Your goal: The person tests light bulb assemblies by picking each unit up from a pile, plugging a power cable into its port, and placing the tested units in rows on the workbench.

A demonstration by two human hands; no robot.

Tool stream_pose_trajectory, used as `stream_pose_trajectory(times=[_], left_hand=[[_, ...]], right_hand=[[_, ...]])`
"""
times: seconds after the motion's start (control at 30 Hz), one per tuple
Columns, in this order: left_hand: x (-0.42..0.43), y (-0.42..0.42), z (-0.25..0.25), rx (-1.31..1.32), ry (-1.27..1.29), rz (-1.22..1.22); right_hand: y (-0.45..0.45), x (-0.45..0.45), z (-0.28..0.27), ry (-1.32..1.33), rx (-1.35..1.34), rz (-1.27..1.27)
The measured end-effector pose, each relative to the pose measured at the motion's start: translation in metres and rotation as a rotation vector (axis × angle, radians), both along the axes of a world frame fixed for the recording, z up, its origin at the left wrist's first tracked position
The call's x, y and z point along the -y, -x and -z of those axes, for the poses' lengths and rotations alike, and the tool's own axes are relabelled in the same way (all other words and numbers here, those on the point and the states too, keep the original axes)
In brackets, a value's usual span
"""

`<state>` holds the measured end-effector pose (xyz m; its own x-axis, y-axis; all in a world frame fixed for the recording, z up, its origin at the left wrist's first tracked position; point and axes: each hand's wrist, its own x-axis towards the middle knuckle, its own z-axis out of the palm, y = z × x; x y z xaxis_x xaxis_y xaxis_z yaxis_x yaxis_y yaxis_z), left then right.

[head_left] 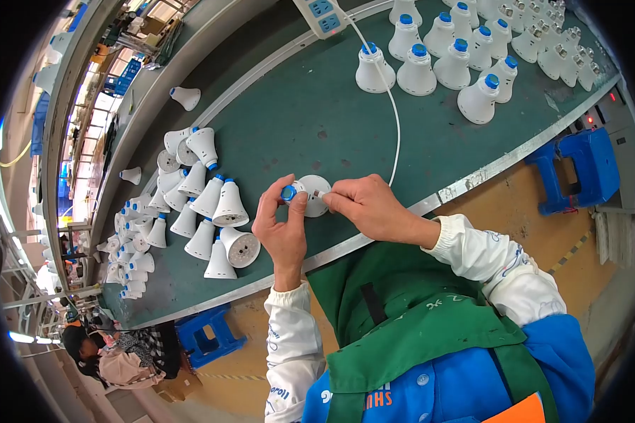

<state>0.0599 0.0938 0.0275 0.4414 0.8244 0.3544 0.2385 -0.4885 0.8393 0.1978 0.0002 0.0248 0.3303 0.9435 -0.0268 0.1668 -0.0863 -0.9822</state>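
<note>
A white cone-shaped bulb housing (315,189) with a blue cap is near the front edge of the green work surface. My left hand (282,222) grips it at the capped end, thumb and fingers around the neck. My right hand (370,206) is closed in a pinch at the housing's right side. Something small and dark shows at its fingertips, too small to name. To the left lies a heap of similar white housings (231,204), some upright and some tipped over.
Upright blue-capped housings (416,72) stand at the back right, beside several with metallic-looking ends (554,60). A white cable (396,120) runs from a power strip (321,15) across the surface. Blue stools (585,169) stand along the front edge. Another person (123,356) sits at lower left.
</note>
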Motion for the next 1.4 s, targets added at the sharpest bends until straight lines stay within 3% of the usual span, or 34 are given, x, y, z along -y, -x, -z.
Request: stream_pose_trajectory(times=[0.47, 0.73, 0.97, 1.07, 1.13, 1.23, 1.27, 1.3, 1.4], left_hand=[[-0.002, 0.001, 0.005, 0.033, 0.008, 0.021], [-0.002, 0.000, 0.001, 0.018, 0.028, 0.008], [0.002, 0.000, 0.001, -0.017, -0.020, 0.021], [0.004, 0.003, 0.005, 0.001, 0.058, 0.062], [0.006, 0.003, 0.007, 0.049, 0.123, 0.089], [0.011, 0.002, 0.003, -0.092, -0.061, 0.039], [0.013, -0.001, 0.002, -0.117, -0.080, 0.020], [0.016, -0.002, 0.000, -0.109, -0.061, -0.004], [0.021, 0.000, 0.001, -0.146, -0.090, -0.050]], right_hand=[[0.008, -0.006, -0.001, 0.031, -0.120, -0.068], [-0.015, -0.026, -0.013, 0.247, -0.322, -0.204], [-0.013, -0.027, -0.008, 0.231, -0.369, -0.200], [-0.017, -0.027, -0.012, 0.230, -0.227, -0.257], [-0.018, -0.024, -0.017, 0.105, 0.048, -0.102], [-0.021, -0.018, -0.016, -0.021, 0.150, -0.099], [-0.020, -0.016, -0.005, -0.286, 0.584, -0.111], [-0.015, -0.018, 0.008, -0.440, 0.839, -0.110], [0.003, -0.015, 0.005, -0.368, 0.864, -0.149]])
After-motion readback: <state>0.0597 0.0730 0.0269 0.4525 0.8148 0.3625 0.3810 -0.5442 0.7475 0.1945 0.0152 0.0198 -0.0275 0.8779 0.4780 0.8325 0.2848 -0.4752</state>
